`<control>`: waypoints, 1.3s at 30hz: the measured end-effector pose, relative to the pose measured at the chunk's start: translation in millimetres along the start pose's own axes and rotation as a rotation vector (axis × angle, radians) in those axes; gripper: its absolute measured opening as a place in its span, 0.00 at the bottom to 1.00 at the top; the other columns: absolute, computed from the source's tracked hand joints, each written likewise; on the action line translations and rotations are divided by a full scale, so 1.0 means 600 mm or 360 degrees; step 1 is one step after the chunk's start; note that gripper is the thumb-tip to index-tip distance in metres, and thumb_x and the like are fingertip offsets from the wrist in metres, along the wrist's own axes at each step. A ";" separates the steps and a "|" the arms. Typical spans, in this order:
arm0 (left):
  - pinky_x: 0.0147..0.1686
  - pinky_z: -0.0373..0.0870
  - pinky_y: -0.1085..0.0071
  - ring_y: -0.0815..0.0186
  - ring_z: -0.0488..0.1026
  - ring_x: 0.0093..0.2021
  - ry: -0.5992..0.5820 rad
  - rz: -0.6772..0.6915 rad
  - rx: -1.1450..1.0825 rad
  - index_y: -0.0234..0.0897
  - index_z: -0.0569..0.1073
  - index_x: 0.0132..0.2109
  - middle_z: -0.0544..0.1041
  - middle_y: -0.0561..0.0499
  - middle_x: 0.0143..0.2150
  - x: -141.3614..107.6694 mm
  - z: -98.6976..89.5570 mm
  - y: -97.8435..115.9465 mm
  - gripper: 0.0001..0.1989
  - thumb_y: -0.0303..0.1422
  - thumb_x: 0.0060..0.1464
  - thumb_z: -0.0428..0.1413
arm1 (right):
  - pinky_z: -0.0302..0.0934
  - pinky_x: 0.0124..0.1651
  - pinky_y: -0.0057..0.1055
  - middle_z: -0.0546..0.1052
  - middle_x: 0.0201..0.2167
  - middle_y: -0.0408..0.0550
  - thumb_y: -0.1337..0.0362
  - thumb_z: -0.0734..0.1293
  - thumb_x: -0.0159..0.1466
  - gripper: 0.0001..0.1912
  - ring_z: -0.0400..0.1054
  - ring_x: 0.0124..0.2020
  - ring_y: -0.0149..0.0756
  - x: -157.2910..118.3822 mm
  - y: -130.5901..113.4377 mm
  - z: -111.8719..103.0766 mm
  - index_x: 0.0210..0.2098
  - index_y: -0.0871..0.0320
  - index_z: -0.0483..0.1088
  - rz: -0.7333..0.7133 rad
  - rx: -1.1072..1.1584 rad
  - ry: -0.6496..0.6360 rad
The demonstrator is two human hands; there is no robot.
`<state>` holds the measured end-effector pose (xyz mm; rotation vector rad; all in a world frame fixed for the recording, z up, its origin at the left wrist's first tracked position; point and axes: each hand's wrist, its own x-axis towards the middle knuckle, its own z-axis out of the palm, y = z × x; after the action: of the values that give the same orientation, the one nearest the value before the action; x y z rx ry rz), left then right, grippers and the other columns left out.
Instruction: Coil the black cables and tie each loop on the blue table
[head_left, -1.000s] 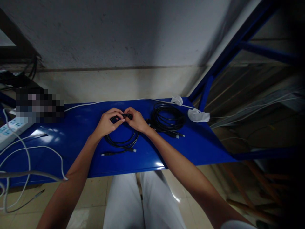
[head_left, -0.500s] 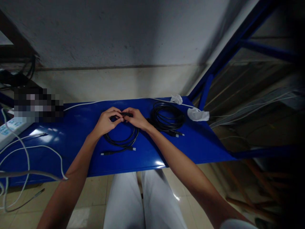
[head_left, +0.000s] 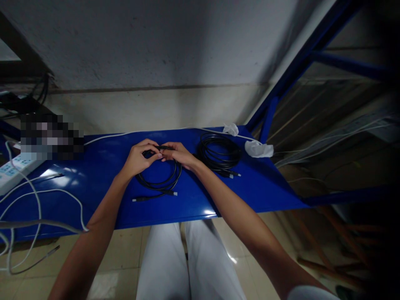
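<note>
A coiled black cable [head_left: 159, 183] lies on the blue table [head_left: 193, 208], its two pale-tipped plugs resting near the front edge. My left hand [head_left: 139, 157] is closed on the far left part of the coil, thumb and fingers pinching the strands. My right hand [head_left: 178, 154] grips the same far part of the loop from the right, its fingertips meeting those of the left. What lies right between the fingertips is partly hidden. Just right of my right hand sits a second, thicker coil of black cable [head_left: 220, 152], with its plugs pointing toward the front right.
Crumpled white wrappings [head_left: 258, 149] lie at the table's right end, by a thin white cord [head_left: 125, 133] along the back. To the left are a white power strip [head_left: 23, 168] and loose white cables [head_left: 59, 191]. A blue frame post [head_left: 269, 120] rises at the right.
My right thumb has shifted slightly along the coil, and the right hand has turned a little. Both hands keep hold of the cable, which has hardly moved.
</note>
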<state>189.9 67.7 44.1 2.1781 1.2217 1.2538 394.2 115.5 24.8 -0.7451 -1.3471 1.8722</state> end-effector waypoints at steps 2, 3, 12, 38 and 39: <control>0.56 0.75 0.55 0.55 0.80 0.51 -0.0040 -0.0007 -0.0048 0.41 0.85 0.38 0.81 0.44 0.49 0.000 -0.001 -0.001 0.08 0.40 0.60 0.69 | 0.73 0.39 0.24 0.82 0.34 0.45 0.68 0.78 0.61 0.09 0.77 0.33 0.29 -0.002 -0.001 0.000 0.41 0.62 0.79 -0.0043 -0.0035 -0.0006; 0.56 0.75 0.55 0.55 0.79 0.52 -0.0069 -0.0010 -0.0071 0.41 0.85 0.38 0.81 0.44 0.50 0.001 -0.001 -0.002 0.08 0.40 0.59 0.69 | 0.73 0.39 0.24 0.83 0.34 0.45 0.68 0.77 0.61 0.09 0.76 0.33 0.28 -0.003 -0.002 0.000 0.42 0.62 0.80 -0.0069 -0.0054 -0.0014; 0.60 0.73 0.52 0.53 0.77 0.55 -0.0115 -0.0099 -0.0232 0.42 0.86 0.37 0.79 0.42 0.52 0.004 -0.006 -0.009 0.13 0.47 0.58 0.70 | 0.75 0.42 0.26 0.84 0.41 0.47 0.73 0.78 0.53 0.22 0.78 0.39 0.32 -0.004 -0.004 0.002 0.47 0.60 0.79 -0.0094 -0.0045 -0.0046; 0.47 0.76 0.62 0.59 0.79 0.46 -0.0133 -0.0239 -0.0264 0.39 0.82 0.34 0.78 0.44 0.45 -0.001 -0.003 -0.010 0.15 0.45 0.62 0.67 | 0.69 0.38 0.27 0.83 0.32 0.44 0.60 0.73 0.66 0.12 0.78 0.33 0.33 -0.006 0.004 -0.004 0.47 0.60 0.76 -0.0434 -0.0846 -0.0023; 0.50 0.76 0.61 0.59 0.79 0.47 -0.0128 -0.0222 -0.0251 0.39 0.82 0.35 0.79 0.44 0.45 -0.001 -0.002 -0.010 0.14 0.45 0.62 0.67 | 0.68 0.37 0.27 0.83 0.31 0.44 0.61 0.72 0.66 0.12 0.78 0.32 0.33 -0.005 0.004 -0.005 0.47 0.60 0.76 -0.0427 -0.0850 -0.0021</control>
<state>185.6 70.5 40.5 1.9761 1.1788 1.1532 397.7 114.1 21.6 -0.7606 -1.8832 1.3187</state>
